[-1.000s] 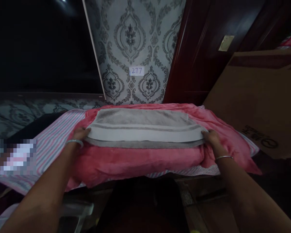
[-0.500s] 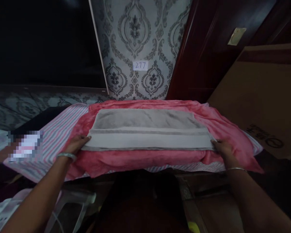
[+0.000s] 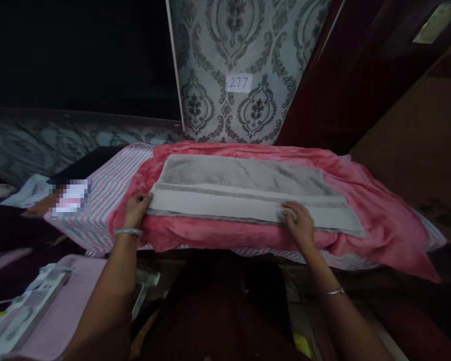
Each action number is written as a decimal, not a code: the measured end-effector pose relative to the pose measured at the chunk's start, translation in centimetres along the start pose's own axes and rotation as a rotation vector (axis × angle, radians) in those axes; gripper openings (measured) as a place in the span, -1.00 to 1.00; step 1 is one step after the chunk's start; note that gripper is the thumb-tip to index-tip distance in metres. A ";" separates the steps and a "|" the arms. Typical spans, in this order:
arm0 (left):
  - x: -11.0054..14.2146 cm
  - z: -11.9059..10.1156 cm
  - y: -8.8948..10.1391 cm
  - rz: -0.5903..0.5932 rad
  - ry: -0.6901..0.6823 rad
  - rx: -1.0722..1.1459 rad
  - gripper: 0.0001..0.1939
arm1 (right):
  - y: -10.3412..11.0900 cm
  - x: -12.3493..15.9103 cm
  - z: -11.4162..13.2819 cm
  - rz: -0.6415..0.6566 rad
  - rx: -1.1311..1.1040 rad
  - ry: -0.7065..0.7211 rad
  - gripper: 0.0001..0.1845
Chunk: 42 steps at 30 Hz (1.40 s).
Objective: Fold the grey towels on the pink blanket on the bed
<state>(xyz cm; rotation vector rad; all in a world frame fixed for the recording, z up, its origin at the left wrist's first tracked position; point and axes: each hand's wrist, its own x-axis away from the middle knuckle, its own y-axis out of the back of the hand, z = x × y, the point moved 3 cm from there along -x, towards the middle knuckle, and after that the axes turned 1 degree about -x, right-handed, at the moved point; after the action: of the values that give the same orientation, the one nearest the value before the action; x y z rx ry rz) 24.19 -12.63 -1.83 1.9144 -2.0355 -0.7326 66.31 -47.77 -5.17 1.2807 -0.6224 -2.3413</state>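
Observation:
A grey plush cloth [image 3: 244, 170], with a broad white strip [image 3: 210, 201] along its near side, lies spread on a pink plush blanket [image 3: 210, 233]. At the cloth's left end, my left hand [image 3: 135, 208] pinches the corner between thumb and fingers. My right hand [image 3: 300, 223] is over the near edge of the white strip, right of the middle. Its fingers are slightly blurred and bent, with thumb and forefinger apart. The right end of the cloth lies flat beyond that hand.
Beneath the blanket is a striped cloth [image 3: 115, 173]. A dark screen [image 3: 78, 60] and patterned wall with a "277" label [image 3: 238, 82] stand behind. To the right is a cardboard box [image 3: 417, 130]. At lower left, a power strip [image 3: 28, 313] lies on a pink seat [image 3: 60, 321].
My right hand has let go of the cloth's right corner and moved left along the white strip. My left hand still holds the left corner. The view has shifted.

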 end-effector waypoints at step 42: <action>0.6 1.5 0.2 -0.033 -0.023 0.201 -0.85 | -10.9 3.1 12.2 0.195 -0.201 0.137 -0.72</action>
<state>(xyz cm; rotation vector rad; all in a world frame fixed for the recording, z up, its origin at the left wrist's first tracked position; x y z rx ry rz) 23.25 -12.98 -3.07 2.0600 -2.1693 -0.5792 52.94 -38.15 -7.42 1.2182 -0.4346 -2.0806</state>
